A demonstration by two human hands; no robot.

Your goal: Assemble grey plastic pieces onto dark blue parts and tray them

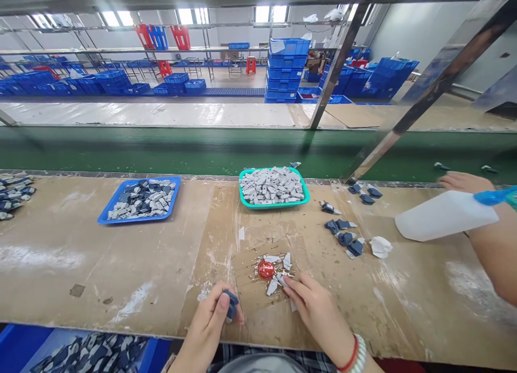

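We are pinching a navy piece (231, 304) in our left hand (208, 330) and a white piece (281, 280) narrowly in our right hand (319, 319), working over cardboard (254, 314) beside a red cap (265, 269), apparently protecting the bench (100, 287).

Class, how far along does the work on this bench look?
Done: the teal tray holds heaped pale grey pieces. In hand: the left hand grips a dark blue piece; the right hand touches a pale piece. Remaining: the blue tray of mixed pieces.

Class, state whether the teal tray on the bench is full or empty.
Full: small grey pieces heap across the teal tray, hiding its floor.
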